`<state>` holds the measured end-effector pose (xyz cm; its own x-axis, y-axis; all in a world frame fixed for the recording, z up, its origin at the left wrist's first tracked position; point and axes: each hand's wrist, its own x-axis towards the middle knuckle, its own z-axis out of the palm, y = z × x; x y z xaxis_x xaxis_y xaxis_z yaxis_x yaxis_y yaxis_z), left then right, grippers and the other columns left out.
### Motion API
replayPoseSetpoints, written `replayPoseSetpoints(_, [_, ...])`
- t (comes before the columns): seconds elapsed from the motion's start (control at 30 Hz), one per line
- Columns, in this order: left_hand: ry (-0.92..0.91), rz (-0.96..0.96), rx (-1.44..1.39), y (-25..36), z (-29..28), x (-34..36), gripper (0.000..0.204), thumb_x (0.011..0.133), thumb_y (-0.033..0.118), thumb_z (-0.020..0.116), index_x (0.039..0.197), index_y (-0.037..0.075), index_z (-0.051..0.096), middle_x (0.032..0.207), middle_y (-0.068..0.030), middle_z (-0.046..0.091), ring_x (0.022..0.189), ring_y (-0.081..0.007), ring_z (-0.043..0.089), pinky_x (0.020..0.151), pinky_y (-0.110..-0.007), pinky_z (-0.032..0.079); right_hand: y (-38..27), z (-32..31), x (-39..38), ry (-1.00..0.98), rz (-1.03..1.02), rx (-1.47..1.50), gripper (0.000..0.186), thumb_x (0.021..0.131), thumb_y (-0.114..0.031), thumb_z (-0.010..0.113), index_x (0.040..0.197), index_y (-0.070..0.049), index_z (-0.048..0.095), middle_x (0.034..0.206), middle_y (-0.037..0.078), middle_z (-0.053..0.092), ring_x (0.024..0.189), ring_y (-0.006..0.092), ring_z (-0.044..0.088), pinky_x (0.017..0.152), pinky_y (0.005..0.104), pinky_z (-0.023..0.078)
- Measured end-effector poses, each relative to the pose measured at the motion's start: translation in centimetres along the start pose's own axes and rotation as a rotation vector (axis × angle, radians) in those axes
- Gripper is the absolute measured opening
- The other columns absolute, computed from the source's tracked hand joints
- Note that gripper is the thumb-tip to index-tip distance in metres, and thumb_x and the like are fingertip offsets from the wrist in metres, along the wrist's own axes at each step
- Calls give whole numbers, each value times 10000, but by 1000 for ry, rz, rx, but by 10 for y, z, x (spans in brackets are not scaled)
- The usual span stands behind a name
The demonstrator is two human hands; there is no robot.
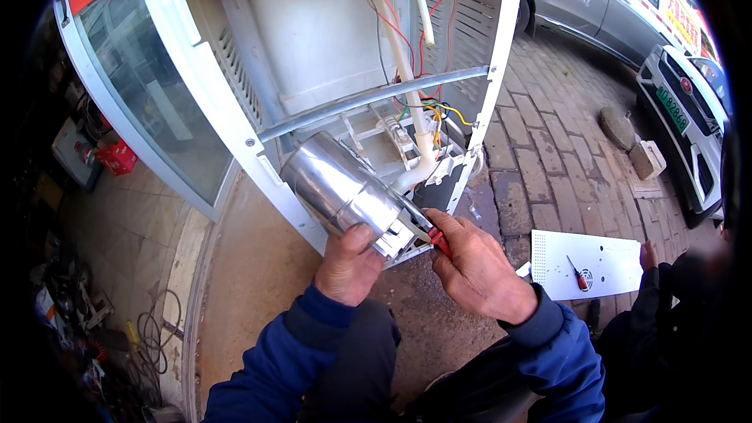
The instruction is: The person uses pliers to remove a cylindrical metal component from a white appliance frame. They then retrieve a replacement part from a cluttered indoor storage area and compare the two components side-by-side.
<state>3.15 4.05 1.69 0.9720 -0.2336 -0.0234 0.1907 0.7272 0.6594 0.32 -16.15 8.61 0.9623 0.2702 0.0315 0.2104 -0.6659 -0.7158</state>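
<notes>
Outdoors on brick paving (548, 149), parked cars (619, 8) at upper right, shop glass door (149, 102) upper left. Center frame is the white appliance cabinet (329, 39), back panel off, hoses and colored wires (427, 110) exposed. W/ it open, the shiny steel tank (337, 184) sits tilted at center, leaning out of the cabinet's lower part toward me. White perforated panel (587, 262) lies on the ground at right w/ a small screwdriver (578, 276) on it; another person's hand (648, 254) rests at its edge.

My left hand (348, 262) is closed on the tank's lower rim, thumb on top, bracing it. My right hand (478, 270) is clamped round red-handled pliers (431, 233), tips at the white bracket (395, 239) on the tank's end.

To do this bit well, I'd say: keep the tank steady w/ the left, bite square w/ the pliers, don't slip toward the wires.
</notes>
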Motion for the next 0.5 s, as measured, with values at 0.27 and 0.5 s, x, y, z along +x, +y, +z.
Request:
replayPoseSetpoints(0.27, [-48,12,-14,5,20,-2,781,813,320,840,1457,57,483,1391,-112,606,1343,-295,555,1209,-478,418,13,-17,12,-87,-131,80,514,890,-50,583,1393,46,537,1013,326,650,980,534,638,868,555,501])
replayPoseSetpoints(0.5, [-6,13,15,-1,8,0,768,832,342,821,1455,48,482,1388,-119,601,1328,-295,568,1193,-474,440,17,21,4,134,-102,124,536,867,-40,597,1395,31,543,1041,292,617,1007,500,620,875,527,502])
